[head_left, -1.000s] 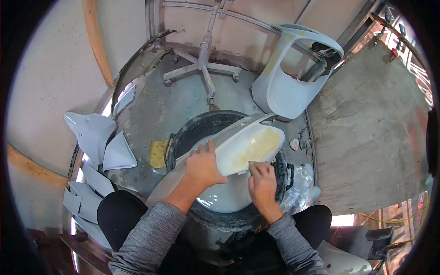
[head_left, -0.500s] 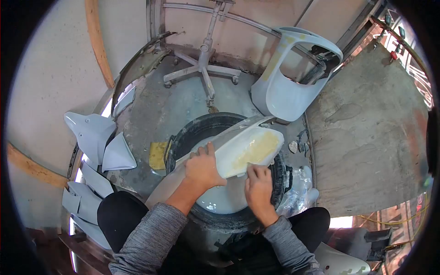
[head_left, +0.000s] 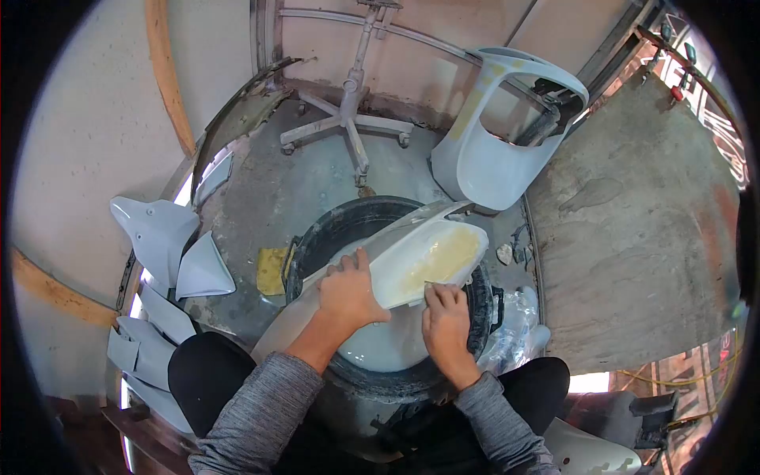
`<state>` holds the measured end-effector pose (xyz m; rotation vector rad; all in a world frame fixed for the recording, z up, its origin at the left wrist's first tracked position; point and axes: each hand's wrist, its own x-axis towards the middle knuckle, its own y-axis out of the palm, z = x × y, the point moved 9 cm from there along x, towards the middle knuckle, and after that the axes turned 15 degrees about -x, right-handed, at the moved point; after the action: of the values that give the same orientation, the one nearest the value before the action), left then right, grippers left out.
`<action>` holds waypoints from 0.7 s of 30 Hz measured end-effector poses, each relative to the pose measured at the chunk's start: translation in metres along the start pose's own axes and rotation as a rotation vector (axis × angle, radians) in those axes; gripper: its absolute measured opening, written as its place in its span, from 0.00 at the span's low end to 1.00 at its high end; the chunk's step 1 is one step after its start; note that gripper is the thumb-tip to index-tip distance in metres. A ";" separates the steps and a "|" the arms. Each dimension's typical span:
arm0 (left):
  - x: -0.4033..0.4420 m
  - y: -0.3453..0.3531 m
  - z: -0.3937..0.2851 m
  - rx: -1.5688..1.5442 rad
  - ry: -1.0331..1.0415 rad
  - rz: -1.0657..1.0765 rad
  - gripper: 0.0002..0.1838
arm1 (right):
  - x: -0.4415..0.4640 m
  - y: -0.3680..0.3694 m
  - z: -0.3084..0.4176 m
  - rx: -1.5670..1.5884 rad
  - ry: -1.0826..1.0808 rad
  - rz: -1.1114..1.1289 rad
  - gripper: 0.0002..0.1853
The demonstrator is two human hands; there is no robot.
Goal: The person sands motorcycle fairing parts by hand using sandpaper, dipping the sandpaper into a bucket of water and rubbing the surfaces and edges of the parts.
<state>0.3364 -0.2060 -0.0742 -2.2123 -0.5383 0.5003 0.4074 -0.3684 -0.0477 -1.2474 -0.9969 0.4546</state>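
A long white plastic body panel (head_left: 388,273) with a pale yellow filler patch (head_left: 443,257) lies slantwise across a black tub (head_left: 317,222). Cloudy whitish water (head_left: 380,348) stands in the tub below it. My left hand (head_left: 348,289) is closed over the panel's near edge, thumb towards the water. At the lower right edge of the panel, beside the patch, my right hand (head_left: 447,317) has its fingers curled in. A thin greyish edge shows at those fingertips; what they hold is mostly hidden.
Several white panels (head_left: 158,237) lean at the left near a yellow sponge-like block (head_left: 271,269). Behind the tub stand a wheeled stand base (head_left: 348,119) and a large white shell (head_left: 499,158). Clear plastic wrap (head_left: 514,332) lies right of the tub, beside a grey board (head_left: 633,237).
Both hands keep nearly the same places on and beside the panel. The whole view has shifted very slightly.
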 end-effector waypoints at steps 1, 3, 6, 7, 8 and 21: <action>0.002 0.001 0.002 -0.002 0.000 -0.004 0.68 | 0.000 -0.005 0.012 -0.002 -0.004 -0.002 0.24; 0.006 0.011 0.009 -0.024 -0.042 0.052 0.69 | -0.008 -0.016 0.054 0.075 -0.194 0.000 0.23; 0.005 0.011 0.010 -0.020 -0.036 0.030 0.69 | -0.001 0.000 0.006 0.046 -0.090 -0.007 0.24; 0.004 0.010 0.010 -0.018 -0.037 0.032 0.69 | -0.001 0.006 -0.013 -0.009 -0.006 0.001 0.25; 0.005 0.010 0.009 -0.026 -0.043 0.042 0.69 | 0.001 0.002 -0.004 -0.005 -0.007 0.015 0.24; 0.006 0.012 0.010 -0.040 -0.021 0.046 0.69 | 0.006 -0.007 0.007 -0.007 -0.057 -0.019 0.23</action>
<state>0.3390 -0.2034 -0.0905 -2.2636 -0.5140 0.5421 0.4030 -0.3622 -0.0390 -1.2365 -1.0586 0.4744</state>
